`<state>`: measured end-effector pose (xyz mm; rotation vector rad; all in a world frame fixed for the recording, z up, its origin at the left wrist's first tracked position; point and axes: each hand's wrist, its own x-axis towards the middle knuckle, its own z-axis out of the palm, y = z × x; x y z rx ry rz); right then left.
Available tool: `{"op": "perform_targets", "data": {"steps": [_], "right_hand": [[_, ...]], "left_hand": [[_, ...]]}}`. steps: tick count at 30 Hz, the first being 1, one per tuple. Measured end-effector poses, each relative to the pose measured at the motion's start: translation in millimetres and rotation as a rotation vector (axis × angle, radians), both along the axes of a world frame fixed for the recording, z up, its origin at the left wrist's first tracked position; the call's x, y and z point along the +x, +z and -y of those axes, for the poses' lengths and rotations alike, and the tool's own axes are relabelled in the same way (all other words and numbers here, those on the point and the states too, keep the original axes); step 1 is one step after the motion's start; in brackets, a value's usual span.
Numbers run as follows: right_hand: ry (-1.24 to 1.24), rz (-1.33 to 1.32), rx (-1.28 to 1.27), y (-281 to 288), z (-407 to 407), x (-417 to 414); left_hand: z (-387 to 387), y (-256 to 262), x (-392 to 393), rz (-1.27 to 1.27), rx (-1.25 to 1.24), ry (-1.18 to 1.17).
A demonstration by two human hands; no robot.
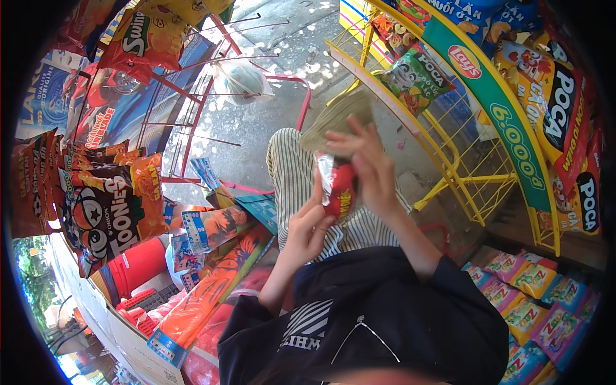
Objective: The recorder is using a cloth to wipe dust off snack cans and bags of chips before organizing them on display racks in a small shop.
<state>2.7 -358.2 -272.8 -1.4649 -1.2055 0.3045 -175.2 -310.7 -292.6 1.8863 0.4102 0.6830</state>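
Observation:
Before my lap, my left hand [310, 224] holds a small red packet [342, 192] with a silvery upper part, its fingers and thumb at the packet's left side and lower end. My right hand [363, 161] is blurred, its fingers spread above and to the right of the packet; whether it touches the packet I cannot tell. Just beyond the packet, partly behind the right fingers, is an olive-beige, finely ribbed thing [332, 122], too blurred to name. Striped trousers [294, 183] lie beneath and beside both hands.
A yellow wire rack [462, 180] with snack bags stands at right. Red metal racks [197, 130] with hooks and hanging snack bags [113, 216] are at left. A plastic bag [243, 84] hangs ahead. Colourful small packs [532, 276] lie at lower right, a red bucket [137, 264] at lower left.

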Motion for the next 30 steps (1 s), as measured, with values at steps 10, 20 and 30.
{"op": "perform_targets", "data": {"steps": [10, 20, 30], "right_hand": [[0.141, 0.011, -0.198, -24.3, -15.0, 37.1], [-0.273, -0.187, -0.017, -19.2, -4.7, -1.8], [-0.064, 0.552, -0.078, -18.6, 22.6, -50.0]], "left_hand": [[4.9, -12.7, 2.4, 0.100, -0.666, -0.073], [5.2, -29.6, 3.7, 0.524, -0.962, -0.073], [7.2, -35.6, 15.4, 0.550, -1.072, -0.055]]}}
